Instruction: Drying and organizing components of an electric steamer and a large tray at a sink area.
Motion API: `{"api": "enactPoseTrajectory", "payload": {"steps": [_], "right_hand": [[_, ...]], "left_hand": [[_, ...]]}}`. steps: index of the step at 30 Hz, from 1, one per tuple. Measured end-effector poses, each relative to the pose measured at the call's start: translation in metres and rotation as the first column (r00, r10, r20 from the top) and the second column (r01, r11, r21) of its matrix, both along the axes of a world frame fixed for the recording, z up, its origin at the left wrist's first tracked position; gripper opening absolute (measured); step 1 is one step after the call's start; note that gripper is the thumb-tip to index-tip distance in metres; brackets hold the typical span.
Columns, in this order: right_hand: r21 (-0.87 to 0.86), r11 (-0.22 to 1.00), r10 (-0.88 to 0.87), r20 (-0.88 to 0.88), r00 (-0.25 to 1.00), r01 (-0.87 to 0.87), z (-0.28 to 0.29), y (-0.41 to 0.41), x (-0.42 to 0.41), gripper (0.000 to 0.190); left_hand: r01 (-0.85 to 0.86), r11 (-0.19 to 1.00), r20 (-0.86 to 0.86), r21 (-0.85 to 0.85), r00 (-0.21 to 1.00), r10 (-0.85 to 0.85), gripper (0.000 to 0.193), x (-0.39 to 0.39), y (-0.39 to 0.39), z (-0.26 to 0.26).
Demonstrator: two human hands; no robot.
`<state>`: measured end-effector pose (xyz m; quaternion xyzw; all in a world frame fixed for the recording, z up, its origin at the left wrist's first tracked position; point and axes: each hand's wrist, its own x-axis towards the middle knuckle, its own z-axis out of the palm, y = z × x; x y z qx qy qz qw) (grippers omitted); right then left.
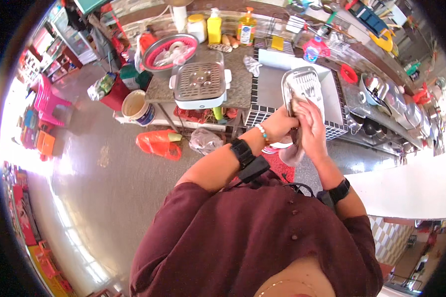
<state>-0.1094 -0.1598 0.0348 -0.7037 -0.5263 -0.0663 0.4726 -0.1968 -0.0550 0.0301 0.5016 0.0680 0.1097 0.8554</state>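
A shiny slotted metal tray [304, 83] is held tilted over the near part of the tiled sink [336, 92]. My left hand [280, 124] is closed at its lower left edge, with a beaded bracelet on the wrist. My right hand [311, 120] lies with its fingers against the tray's lower face. A greyish-pink cloth [293, 155] hangs below both hands; which hand holds it is hard to tell. On the counter to the left stands a white electric appliance [202, 102] with a slotted top under a transparent cover.
A steel basin with a pink colander [189, 39], a yellow bottle [214, 29] and an orange pump bottle [246, 29] stand behind the appliance. A crumpled cloth [252, 66] lies by the sink. On the floor are a bucket [135, 105], an orange bag [156, 144] and a clear bag [205, 141].
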Motion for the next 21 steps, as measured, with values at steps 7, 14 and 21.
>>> {"api": "enactPoseTrajectory", "payload": {"steps": [7,14,21], "right_hand": [[0.010,0.926,-0.378,0.065,0.924,0.378,0.016,-0.003,0.116,0.026],[0.004,1.000,-0.006,-0.189,0.982,0.007,0.013,0.006,0.034,0.026],[-0.061,0.966,0.256,0.052,0.965,-0.253,0.022,-0.033,0.006,0.023]], "left_hand": [[0.025,0.960,0.130,0.278,0.990,-0.063,0.044,0.005,-0.039,0.003],[0.075,0.970,0.036,-0.233,0.997,-0.069,0.038,0.007,-0.020,-0.009],[-0.034,0.985,0.136,0.170,0.991,0.011,0.041,-0.007,0.001,-0.025]]}}
